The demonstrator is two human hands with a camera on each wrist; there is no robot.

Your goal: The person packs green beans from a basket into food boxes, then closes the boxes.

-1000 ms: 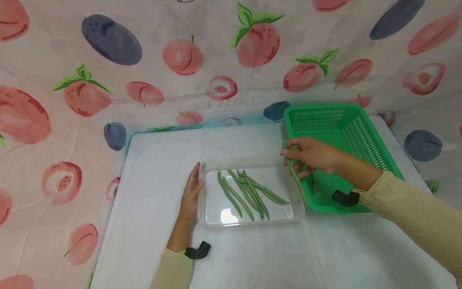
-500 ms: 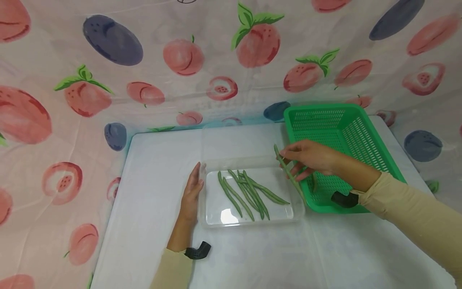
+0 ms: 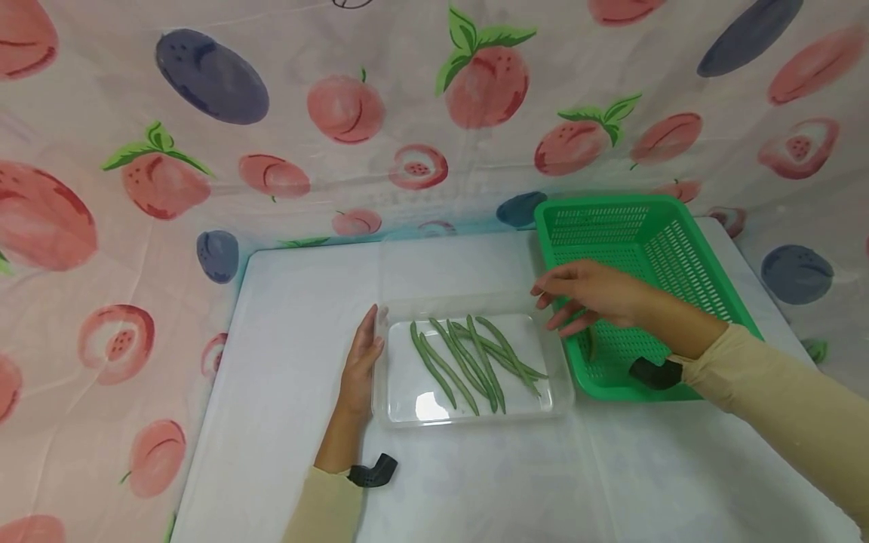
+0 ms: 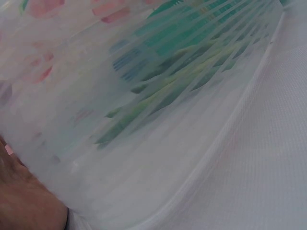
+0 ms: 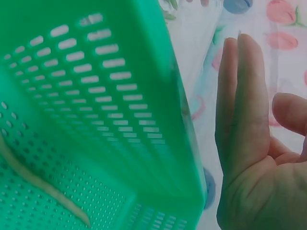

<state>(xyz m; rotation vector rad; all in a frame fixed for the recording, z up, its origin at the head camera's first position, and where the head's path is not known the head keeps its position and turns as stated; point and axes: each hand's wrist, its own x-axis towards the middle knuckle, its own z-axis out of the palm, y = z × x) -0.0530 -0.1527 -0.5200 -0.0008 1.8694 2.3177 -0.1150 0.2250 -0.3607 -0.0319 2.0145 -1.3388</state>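
Several green beans (image 3: pixel 468 362) lie loosely crossed in a clear plastic box (image 3: pixel 468 419) on the table. My left hand (image 3: pixel 357 369) rests against the box's left wall, its fingers extended along the outside. Through that wall the beans show blurred in the left wrist view. My right hand (image 3: pixel 591 290) hovers by the left rim of the green basket (image 3: pixel 713 264), near the box's right end. Its fingers hold nothing, and the right wrist view shows them extended with the thumb apart. One green bean (image 5: pixel 45 184) lies on the basket floor, partly cut off in that view.
The basket stands right beside the box, its left side near the box's right end. A white cloth (image 3: pixel 299 302) covers the table. Behind hangs a fruit-print curtain (image 3: pixel 407 98) that meets the table's back edge.
The bean in my right hand moved left over the box and was let go; it now lies across the others at the right. My left hand has stayed put.
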